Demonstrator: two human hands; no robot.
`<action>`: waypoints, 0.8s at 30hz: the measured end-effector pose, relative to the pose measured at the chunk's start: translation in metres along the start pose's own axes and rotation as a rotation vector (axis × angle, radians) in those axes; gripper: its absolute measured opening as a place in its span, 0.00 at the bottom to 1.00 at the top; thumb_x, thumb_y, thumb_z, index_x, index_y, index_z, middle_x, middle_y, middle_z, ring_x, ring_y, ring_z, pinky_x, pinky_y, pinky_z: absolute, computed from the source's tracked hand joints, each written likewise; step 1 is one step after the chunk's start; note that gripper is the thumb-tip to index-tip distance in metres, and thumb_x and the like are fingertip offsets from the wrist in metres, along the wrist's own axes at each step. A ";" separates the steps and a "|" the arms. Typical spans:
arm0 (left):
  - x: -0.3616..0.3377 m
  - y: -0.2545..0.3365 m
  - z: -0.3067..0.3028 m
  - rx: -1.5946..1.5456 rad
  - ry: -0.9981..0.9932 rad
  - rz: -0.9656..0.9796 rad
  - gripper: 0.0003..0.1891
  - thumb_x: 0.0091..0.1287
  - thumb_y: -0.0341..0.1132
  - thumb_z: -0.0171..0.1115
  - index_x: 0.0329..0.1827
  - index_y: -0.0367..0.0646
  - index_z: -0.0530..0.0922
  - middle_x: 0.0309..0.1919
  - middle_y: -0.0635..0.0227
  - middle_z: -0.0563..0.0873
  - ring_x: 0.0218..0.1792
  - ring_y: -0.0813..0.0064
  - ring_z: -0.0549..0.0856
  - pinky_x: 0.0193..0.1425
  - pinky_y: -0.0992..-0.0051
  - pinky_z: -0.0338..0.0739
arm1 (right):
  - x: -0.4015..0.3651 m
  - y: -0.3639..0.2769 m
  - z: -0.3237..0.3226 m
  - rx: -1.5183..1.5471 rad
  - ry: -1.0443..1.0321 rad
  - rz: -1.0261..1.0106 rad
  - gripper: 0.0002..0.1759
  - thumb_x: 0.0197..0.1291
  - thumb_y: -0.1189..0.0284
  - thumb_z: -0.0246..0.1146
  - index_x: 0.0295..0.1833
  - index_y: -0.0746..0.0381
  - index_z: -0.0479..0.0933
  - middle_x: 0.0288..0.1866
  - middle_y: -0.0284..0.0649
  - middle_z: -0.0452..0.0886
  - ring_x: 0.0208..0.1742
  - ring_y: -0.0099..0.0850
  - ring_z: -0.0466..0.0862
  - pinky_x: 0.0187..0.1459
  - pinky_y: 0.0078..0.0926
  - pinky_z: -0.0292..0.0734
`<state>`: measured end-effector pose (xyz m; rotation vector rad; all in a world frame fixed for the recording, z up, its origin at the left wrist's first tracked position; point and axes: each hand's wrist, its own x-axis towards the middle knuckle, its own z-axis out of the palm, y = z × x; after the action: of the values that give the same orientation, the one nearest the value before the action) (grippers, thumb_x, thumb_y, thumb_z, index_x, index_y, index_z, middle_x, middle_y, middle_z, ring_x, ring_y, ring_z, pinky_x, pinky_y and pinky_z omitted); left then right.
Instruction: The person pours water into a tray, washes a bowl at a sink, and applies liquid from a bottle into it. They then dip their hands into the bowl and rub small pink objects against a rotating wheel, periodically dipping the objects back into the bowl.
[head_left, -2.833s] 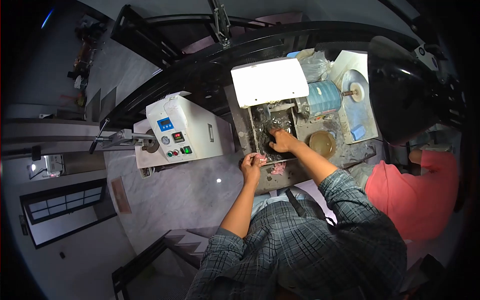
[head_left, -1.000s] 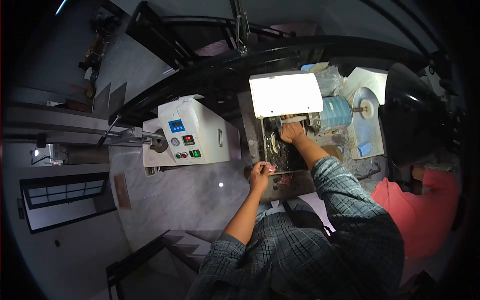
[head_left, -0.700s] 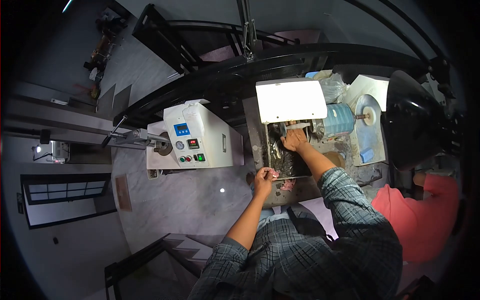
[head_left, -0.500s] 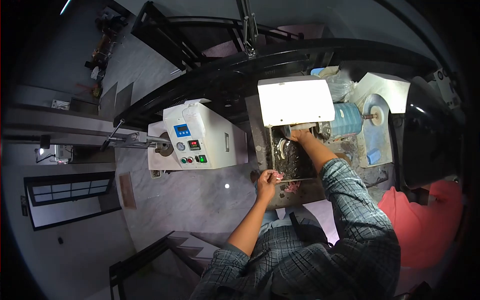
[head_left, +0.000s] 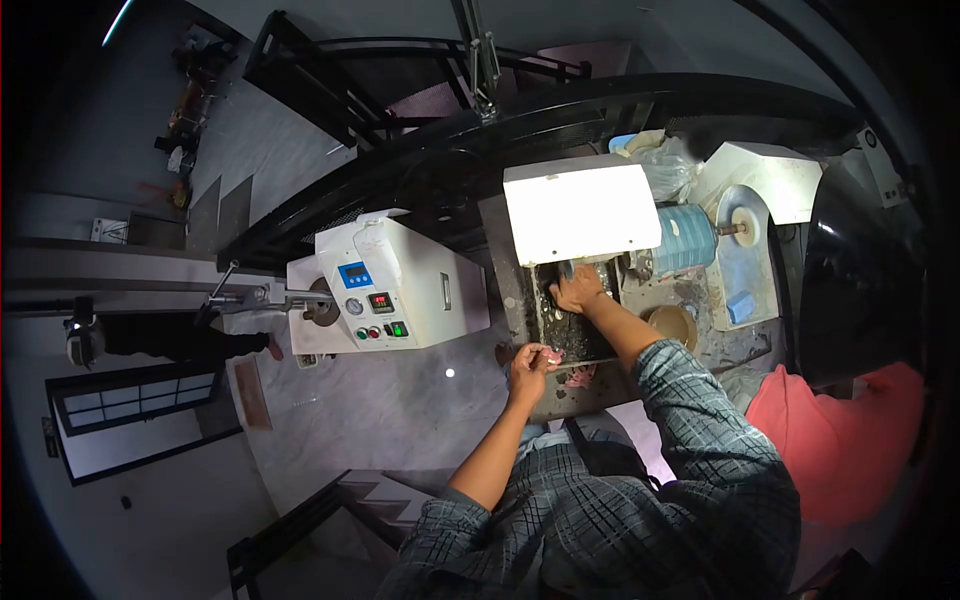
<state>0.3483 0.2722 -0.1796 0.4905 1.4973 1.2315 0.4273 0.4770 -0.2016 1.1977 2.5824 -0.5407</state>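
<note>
My left hand [head_left: 533, 370] is closed in a pinch on a small pink piece [head_left: 555, 356], at the near edge of a dark, wet tray [head_left: 588, 343]. More pink bits [head_left: 580, 377] lie on the ledge just right of it. My right hand [head_left: 577, 288] reaches over the tray, just below a bright white hood [head_left: 582, 214]. Its fingers are partly spread and point toward the tray's left side, close to the wet surface. Right of the hood a bluish clear cylinder [head_left: 685, 241] covers part of the machine, with a shaft and pale polishing wheel [head_left: 745, 228] beyond.
A white machine with displays and buttons [head_left: 400, 285] stands to the left. A round brown bowl [head_left: 672, 326] sits right of my right forearm. A blue block [head_left: 741, 307] rests in the right-hand basin. A person in red [head_left: 840, 440] is at the right; a dark-sleeved person [head_left: 180, 335] appears far left.
My right hand has drawn back from under the hood and lower over the tray, uncovering the brown bowl. My left hand keeps its pink piece. A dark-sleeved person has come into view at left.
</note>
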 end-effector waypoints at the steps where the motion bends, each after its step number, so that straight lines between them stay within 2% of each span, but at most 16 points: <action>1: -0.006 -0.001 0.000 -0.012 -0.005 -0.019 0.07 0.71 0.31 0.55 0.44 0.35 0.73 0.39 0.60 0.83 0.40 0.69 0.85 0.44 0.75 0.83 | -0.006 -0.002 0.006 -0.024 0.011 -0.025 0.36 0.61 0.50 0.45 0.61 0.70 0.69 0.64 0.57 0.69 0.68 0.46 0.67 0.70 0.40 0.56; 5: -0.007 -0.001 0.001 0.016 0.012 0.002 0.07 0.71 0.31 0.55 0.44 0.35 0.73 0.39 0.59 0.83 0.40 0.68 0.85 0.44 0.75 0.83 | -0.014 -0.008 0.003 -0.011 -0.027 -0.052 0.37 0.61 0.50 0.46 0.62 0.71 0.69 0.67 0.57 0.66 0.71 0.48 0.61 0.72 0.40 0.51; 7: -0.005 -0.004 -0.001 0.002 0.007 -0.029 0.07 0.71 0.30 0.54 0.45 0.35 0.73 0.39 0.59 0.83 0.40 0.68 0.85 0.44 0.75 0.83 | -0.023 -0.009 -0.015 -0.023 -0.127 -0.142 0.38 0.62 0.49 0.45 0.63 0.73 0.67 0.67 0.58 0.65 0.72 0.49 0.60 0.74 0.39 0.48; 8: -0.005 -0.001 0.000 0.002 0.011 -0.028 0.07 0.71 0.30 0.54 0.45 0.35 0.73 0.39 0.59 0.83 0.40 0.68 0.85 0.44 0.75 0.83 | -0.023 -0.008 -0.020 -0.055 -0.165 -0.144 0.39 0.62 0.46 0.43 0.66 0.67 0.65 0.68 0.55 0.65 0.72 0.49 0.60 0.73 0.40 0.50; 9: -0.006 0.000 0.001 -0.001 0.018 -0.026 0.06 0.71 0.29 0.54 0.45 0.35 0.73 0.39 0.60 0.83 0.40 0.69 0.85 0.45 0.74 0.83 | -0.020 -0.006 -0.027 -0.055 -0.167 -0.150 0.39 0.62 0.46 0.43 0.66 0.67 0.65 0.68 0.55 0.65 0.72 0.49 0.60 0.73 0.40 0.50; 11: -0.010 0.001 0.003 -0.006 0.039 -0.037 0.06 0.71 0.29 0.54 0.45 0.35 0.73 0.39 0.60 0.83 0.39 0.69 0.85 0.45 0.74 0.83 | -0.009 -0.002 -0.042 0.144 -0.045 -0.102 0.33 0.63 0.49 0.44 0.67 0.57 0.67 0.63 0.49 0.73 0.65 0.49 0.70 0.68 0.43 0.59; 12: -0.011 0.002 0.003 -0.013 0.040 -0.016 0.06 0.71 0.29 0.54 0.45 0.35 0.73 0.39 0.60 0.83 0.39 0.70 0.85 0.45 0.74 0.83 | 0.038 0.025 0.032 0.167 0.113 -0.087 0.31 0.62 0.48 0.44 0.65 0.53 0.69 0.62 0.43 0.74 0.62 0.44 0.74 0.63 0.41 0.67; 13: -0.012 0.004 0.004 -0.019 0.041 0.006 0.07 0.71 0.29 0.54 0.45 0.34 0.73 0.39 0.61 0.83 0.39 0.70 0.85 0.45 0.74 0.83 | 0.051 0.034 0.036 0.172 0.105 -0.094 0.31 0.62 0.48 0.44 0.65 0.53 0.69 0.62 0.43 0.74 0.62 0.44 0.74 0.63 0.41 0.67; 15: -0.013 0.007 0.004 -0.006 0.044 -0.007 0.07 0.71 0.30 0.54 0.45 0.35 0.73 0.40 0.61 0.82 0.39 0.70 0.84 0.45 0.73 0.83 | 0.066 0.041 0.039 0.020 0.135 -0.326 0.36 0.61 0.45 0.43 0.69 0.55 0.63 0.68 0.47 0.67 0.67 0.43 0.68 0.68 0.42 0.60; 22: -0.010 0.008 0.005 -0.044 0.035 -0.024 0.07 0.71 0.30 0.54 0.45 0.35 0.73 0.39 0.62 0.82 0.39 0.71 0.84 0.44 0.73 0.83 | 0.059 0.019 0.039 0.455 0.019 -0.200 0.34 0.60 0.49 0.46 0.68 0.56 0.64 0.67 0.47 0.68 0.66 0.44 0.70 0.67 0.43 0.60; 23: -0.011 0.008 0.005 -0.037 0.037 -0.029 0.07 0.71 0.30 0.54 0.44 0.34 0.73 0.39 0.61 0.82 0.39 0.71 0.84 0.44 0.73 0.83 | 0.054 0.011 0.024 0.456 0.022 -0.199 0.34 0.60 0.49 0.46 0.68 0.56 0.64 0.67 0.47 0.68 0.66 0.44 0.70 0.67 0.43 0.60; 24: -0.012 0.009 0.004 -0.034 0.031 -0.024 0.07 0.71 0.30 0.54 0.44 0.34 0.73 0.39 0.61 0.82 0.39 0.71 0.84 0.44 0.73 0.83 | 0.049 0.006 0.007 0.293 -0.063 -0.178 0.33 0.60 0.51 0.48 0.68 0.56 0.64 0.68 0.47 0.68 0.66 0.45 0.69 0.68 0.45 0.59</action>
<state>0.3534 0.2679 -0.1660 0.4314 1.5017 1.2495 0.4010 0.5109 -0.2270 1.0149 2.6357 -1.0067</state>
